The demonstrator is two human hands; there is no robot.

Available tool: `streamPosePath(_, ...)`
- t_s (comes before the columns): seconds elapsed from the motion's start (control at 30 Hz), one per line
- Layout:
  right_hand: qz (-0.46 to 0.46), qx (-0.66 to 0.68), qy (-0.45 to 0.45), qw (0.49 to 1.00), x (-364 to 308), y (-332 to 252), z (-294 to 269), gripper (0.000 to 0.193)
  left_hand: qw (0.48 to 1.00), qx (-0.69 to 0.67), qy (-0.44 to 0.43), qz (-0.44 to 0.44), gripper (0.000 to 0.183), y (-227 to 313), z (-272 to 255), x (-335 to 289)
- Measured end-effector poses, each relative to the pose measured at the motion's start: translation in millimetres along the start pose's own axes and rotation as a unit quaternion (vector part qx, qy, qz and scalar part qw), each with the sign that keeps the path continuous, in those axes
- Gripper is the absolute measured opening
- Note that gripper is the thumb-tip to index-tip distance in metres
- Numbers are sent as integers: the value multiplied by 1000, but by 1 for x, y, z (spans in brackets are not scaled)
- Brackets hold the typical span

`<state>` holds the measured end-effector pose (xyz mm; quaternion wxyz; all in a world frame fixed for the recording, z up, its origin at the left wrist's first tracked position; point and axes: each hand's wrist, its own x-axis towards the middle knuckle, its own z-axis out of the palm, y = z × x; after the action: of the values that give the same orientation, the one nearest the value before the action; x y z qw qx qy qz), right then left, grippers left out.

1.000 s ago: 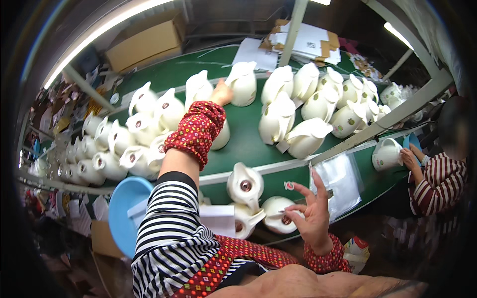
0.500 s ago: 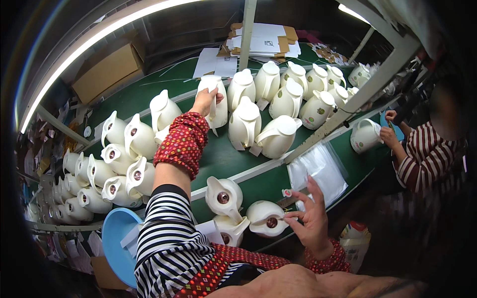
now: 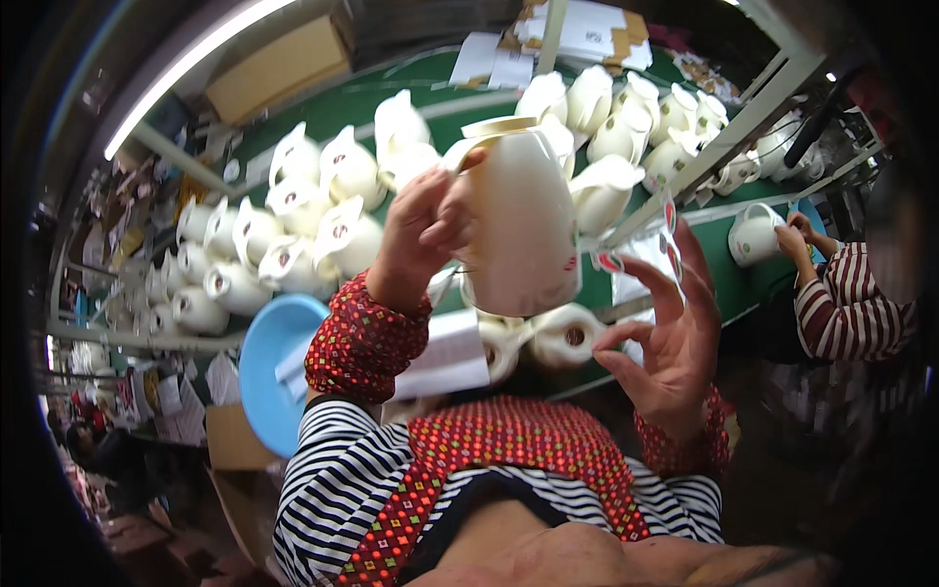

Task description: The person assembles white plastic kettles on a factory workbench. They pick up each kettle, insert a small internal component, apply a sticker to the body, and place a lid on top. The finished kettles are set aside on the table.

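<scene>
My left hand [image 3: 430,220] is closed round the handle of a white thermos jug [image 3: 528,220], raised upright in front of me with its pale lid at the top. Faint red and green marks show low on the jug's right side. To its right is my right hand [image 3: 675,338], thumb and forefinger bent close together. Small red-and-green stickers [image 3: 608,261] cling to the tips of its other, raised fingers. Whether anything sits between thumb and forefinger is too small to tell. Just beyond them on the bench lies an open-topped white jug [image 3: 569,335].
Rows of white jugs [image 3: 349,166] cover the green bench [image 3: 440,127]. A blue basin [image 3: 284,377] with white paper stands at left. Metal posts [image 3: 724,147] cross the bench. Flat cartons [image 3: 587,27] lie at the back. At right, a person in stripes [image 3: 841,293] handles another jug [image 3: 755,235].
My left hand has lifted the jug from the bench and brought it close to me. My right hand has risen beside it, its stickered fingers lifted. The view has shifted.
</scene>
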<state>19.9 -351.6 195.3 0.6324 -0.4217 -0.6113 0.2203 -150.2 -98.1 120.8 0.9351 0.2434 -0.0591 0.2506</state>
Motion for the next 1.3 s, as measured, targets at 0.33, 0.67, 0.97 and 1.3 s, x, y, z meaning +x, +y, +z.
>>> streamPosePath(0.33,69,43,-101,992,-48,-1,63,85,927,-222,284,-104,25,-76,38,-91)
streamPosePath(0.67,25,26,-173,984,-67,3,98,94,942,-166,286,-57,27,-76,55,-122)
streamPosePath(0.97,16,3,-174,985,-71,0,107,91,949,-135,282,-44,33,-74,61,-127)
streamPosePath(1.3,-34,-124,-161,978,-76,12,113,89,948,-121,291,-43,33,-70,62,-124)
